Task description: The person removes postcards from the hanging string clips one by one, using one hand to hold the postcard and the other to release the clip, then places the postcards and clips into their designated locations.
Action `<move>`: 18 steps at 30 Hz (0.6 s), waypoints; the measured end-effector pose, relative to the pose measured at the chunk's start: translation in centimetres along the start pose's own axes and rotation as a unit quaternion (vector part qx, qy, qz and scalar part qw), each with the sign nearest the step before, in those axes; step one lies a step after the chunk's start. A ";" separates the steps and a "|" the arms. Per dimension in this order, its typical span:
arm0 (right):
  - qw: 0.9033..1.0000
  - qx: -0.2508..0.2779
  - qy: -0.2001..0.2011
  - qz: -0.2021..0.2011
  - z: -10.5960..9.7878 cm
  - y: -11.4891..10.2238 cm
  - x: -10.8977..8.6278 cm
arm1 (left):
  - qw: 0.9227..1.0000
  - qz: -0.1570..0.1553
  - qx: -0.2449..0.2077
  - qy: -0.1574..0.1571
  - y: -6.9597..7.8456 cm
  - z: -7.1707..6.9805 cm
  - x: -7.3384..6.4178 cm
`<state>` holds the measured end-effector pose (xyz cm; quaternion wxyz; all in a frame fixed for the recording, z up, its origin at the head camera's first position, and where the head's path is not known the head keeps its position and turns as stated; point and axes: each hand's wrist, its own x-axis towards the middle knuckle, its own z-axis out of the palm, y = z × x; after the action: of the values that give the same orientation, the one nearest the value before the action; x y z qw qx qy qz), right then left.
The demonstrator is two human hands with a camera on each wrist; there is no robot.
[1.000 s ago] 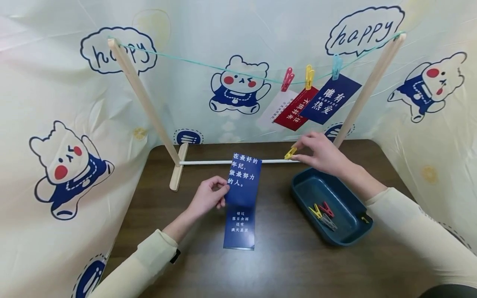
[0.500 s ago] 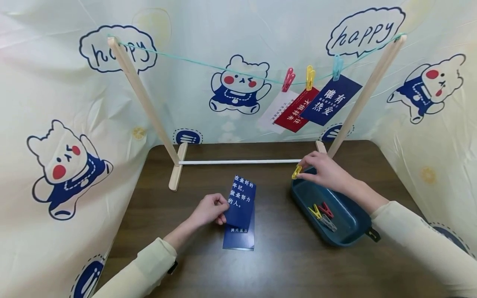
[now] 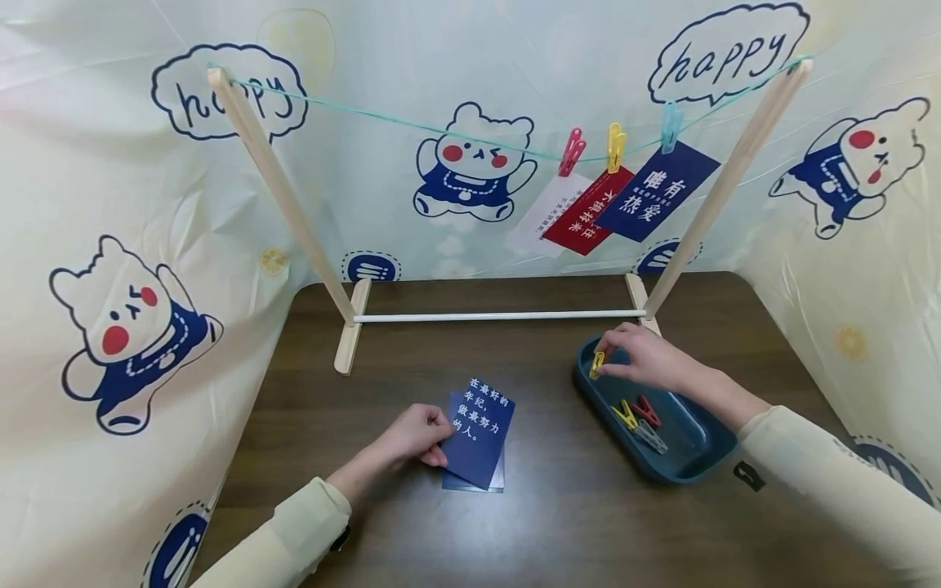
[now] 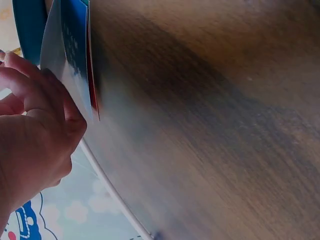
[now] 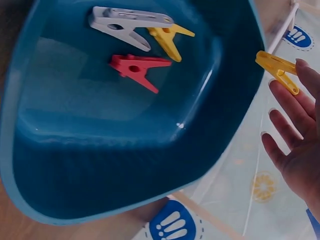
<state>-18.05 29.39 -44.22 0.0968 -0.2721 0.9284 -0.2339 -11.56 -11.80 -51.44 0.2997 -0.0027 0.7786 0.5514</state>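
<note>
My left hand (image 3: 416,434) pinches the left edge of a blue card (image 3: 481,433) with white writing, just above a small stack of cards (image 3: 497,482) on the table. In the left wrist view the stack's edges (image 4: 92,75) show beside the fingers, one of them red. Between thumb and forefinger, my right hand (image 3: 650,357) holds a yellow clothespin (image 5: 276,70) over the far left rim of a dark blue basin (image 3: 638,467). Inside the basin lie a grey clothespin (image 5: 131,24), a red clothespin (image 5: 139,69) and another yellow clothespin (image 5: 168,40).
Behind the hands stands a wooden frame with a left post (image 3: 283,200), a right post (image 3: 728,192) and a white bottom rod (image 3: 500,316). On its green string (image 3: 382,120) hang a white card (image 3: 547,214), a red card (image 3: 588,214) and a blue card (image 3: 657,192), each clipped.
The left hand has lowered the blue card toward me, over the stack. My right hand has moved down and slightly right with the yellow clothespin, to the basin's rim.
</note>
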 end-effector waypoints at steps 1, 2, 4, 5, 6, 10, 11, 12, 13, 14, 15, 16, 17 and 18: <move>1.000 0.001 -0.001 0.001 0.1 0.1 0.0 | 1.000 0.004 0.013 -0.001 -0.1 0.0 0.0; 1.000 -0.001 -0.001 0.001 0.2 0.2 -0.1 | 1.000 0.007 0.023 -0.003 -0.2 0.0 0.0; 1.000 -0.003 0.000 0.003 0.3 0.5 -0.1 | 0.999 0.014 0.035 -0.009 -0.4 -0.1 0.1; 1.000 -0.003 0.001 0.003 0.4 0.6 -0.2 | 0.999 0.016 0.035 -0.013 -0.5 -0.1 0.2; 1.000 -0.004 0.001 0.003 0.4 0.6 -0.2 | 0.999 0.018 0.034 -0.019 -0.5 -0.1 0.2; 1.000 -0.013 -0.011 0.004 0.4 0.9 -0.5 | 0.999 0.023 0.033 -0.033 -0.7 -0.1 0.1; 1.000 -0.017 -0.016 0.002 0.4 1.0 -0.5 | 0.998 0.023 0.039 -0.033 -0.8 -0.1 0.1; 0.999 -0.021 -0.024 0.001 0.3 1.1 -0.6 | 0.998 0.026 0.049 -0.032 -0.8 -0.2 0.1; 0.999 -0.026 -0.034 0.002 0.3 1.1 -0.7 | 0.997 0.030 0.065 -0.029 -0.8 -0.2 0.0; 0.998 -0.032 -0.046 0.003 0.2 1.2 -0.8 | 0.996 0.035 0.083 -0.024 -0.8 -0.2 0.1; 0.998 -0.036 -0.060 0.006 0.1 1.3 -0.8 | 0.994 0.040 0.104 -0.018 -0.8 -0.3 0.1; 0.996 -0.036 -0.077 0.011 0.0 1.3 -0.9 | 0.991 0.047 0.125 -0.012 -0.9 -0.4 0.2; 0.995 -0.034 -0.095 0.017 -0.2 1.3 -0.9 | 0.988 0.054 0.147 -0.005 -0.9 -0.4 0.2; 0.992 -0.029 -0.116 0.026 -0.3 1.3 -1.0 | 0.984 0.061 0.167 0.002 -1.0 -0.5 0.3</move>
<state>-17.92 31.00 -44.53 0.2019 -0.2763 0.9239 -0.1712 -11.71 -12.52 -52.35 0.2600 0.0940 0.8592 0.4305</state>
